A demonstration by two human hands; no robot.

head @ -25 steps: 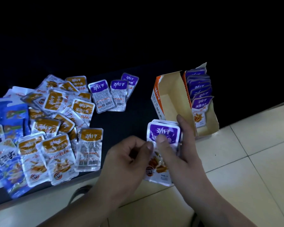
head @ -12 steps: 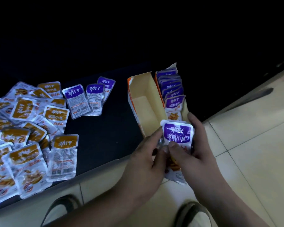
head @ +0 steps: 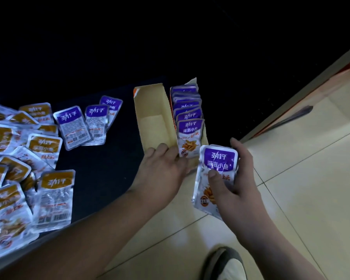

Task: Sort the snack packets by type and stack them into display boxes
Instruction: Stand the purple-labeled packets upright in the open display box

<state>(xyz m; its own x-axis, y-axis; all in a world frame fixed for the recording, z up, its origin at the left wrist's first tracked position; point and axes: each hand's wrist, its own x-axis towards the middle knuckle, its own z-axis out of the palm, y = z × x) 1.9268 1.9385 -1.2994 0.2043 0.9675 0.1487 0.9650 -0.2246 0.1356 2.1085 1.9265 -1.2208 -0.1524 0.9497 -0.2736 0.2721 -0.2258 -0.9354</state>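
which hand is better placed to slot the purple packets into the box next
Right. The right hand grips the purple packets close by the filled row; the left hand holds the display box at its near end, likely steadying it.

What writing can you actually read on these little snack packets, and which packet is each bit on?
"劲仔" and "深海小鱼": held purple packet, in the right hand.
"劲仔" and "深海小鱼": front boxed packet, in the display box.
"劲仔": face-down purple packet.
"劲仔" and "深海小鱼": brown packet.
Fine print and barcodes on packet backs: too small to read.
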